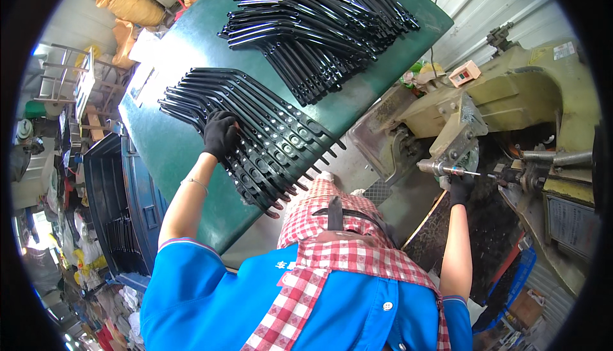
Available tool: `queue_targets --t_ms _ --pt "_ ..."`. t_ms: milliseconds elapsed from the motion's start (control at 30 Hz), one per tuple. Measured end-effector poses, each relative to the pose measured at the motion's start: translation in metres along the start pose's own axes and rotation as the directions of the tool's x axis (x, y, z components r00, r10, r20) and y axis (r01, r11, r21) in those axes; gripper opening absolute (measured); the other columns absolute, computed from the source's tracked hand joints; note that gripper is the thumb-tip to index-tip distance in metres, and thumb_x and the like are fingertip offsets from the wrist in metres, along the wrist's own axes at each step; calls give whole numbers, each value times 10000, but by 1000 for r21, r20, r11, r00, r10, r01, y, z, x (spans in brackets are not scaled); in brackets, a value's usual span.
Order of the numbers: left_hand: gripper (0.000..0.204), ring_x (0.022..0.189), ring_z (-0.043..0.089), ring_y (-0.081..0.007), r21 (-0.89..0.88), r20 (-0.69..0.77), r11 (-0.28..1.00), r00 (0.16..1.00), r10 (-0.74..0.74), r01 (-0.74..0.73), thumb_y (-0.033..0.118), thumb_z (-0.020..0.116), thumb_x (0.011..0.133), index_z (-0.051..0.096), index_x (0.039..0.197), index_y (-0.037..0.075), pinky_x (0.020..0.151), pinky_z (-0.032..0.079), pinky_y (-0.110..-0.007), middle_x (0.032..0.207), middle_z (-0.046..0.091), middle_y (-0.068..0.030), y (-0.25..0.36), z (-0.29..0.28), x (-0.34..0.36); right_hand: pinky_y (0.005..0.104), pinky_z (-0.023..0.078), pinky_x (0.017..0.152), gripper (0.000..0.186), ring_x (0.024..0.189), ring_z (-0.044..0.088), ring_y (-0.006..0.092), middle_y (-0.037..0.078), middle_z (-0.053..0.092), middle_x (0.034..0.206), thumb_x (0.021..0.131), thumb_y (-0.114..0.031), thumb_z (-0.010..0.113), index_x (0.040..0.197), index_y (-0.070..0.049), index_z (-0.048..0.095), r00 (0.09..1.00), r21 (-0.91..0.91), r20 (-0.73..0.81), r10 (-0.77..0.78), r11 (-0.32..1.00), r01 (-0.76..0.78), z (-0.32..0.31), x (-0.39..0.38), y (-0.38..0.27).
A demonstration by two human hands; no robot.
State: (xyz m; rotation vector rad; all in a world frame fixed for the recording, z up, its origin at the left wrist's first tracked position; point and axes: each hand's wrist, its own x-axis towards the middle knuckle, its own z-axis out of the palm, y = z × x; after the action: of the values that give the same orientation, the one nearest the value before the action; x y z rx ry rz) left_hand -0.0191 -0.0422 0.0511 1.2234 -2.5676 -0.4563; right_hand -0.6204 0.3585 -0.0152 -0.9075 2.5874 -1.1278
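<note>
A row of black bent metal brackets (260, 105) lies side by side on the green tabletop (185, 48), their flat, holed ends overhanging its near edge. In a black glove, my left hand (221, 135) reaches over the row's left part, with its fingers closed round one bracket. My right hand (461, 188), also gloved in black, is raised at the working head (447, 167) of a yellow-green machine (504, 96). A thin, pale metal pin (469, 172) shows just above it. The right fingers look bent, but what they hold is hidden.
A larger heap of similar black brackets (325, 29) covers the far part of the table. Beside the table's left edge stands a dark blue bin (137, 191) with black parts inside. Full sacks (131, 0) are at the back left. A pale switch box (465, 74) sits on the machine.
</note>
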Motion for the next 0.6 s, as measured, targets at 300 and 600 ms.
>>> queue_targets --t_ms 300,600 --pt "231 1107 555 -342 12 118 998 991 67 -69 187 613 822 642 1034 101 895 464 -419 1187 596 -93 83 11 113 307 504 704 100 769 549 124 3 541 844 935 -84 612 1026 -67 574 937 918 271 222 233 -321 -59 -29 -167" --pt "389 1026 569 -332 140 282 912 899 336 -385 -33 629 662 655 987 179 842 486 -424 1078 606 -40 87 24 156 283 516 666 201 711 617 131 42 636 827 870 -136 694 1008 -4 632 981 732 23 190 665 -146 -63 -40 -232"
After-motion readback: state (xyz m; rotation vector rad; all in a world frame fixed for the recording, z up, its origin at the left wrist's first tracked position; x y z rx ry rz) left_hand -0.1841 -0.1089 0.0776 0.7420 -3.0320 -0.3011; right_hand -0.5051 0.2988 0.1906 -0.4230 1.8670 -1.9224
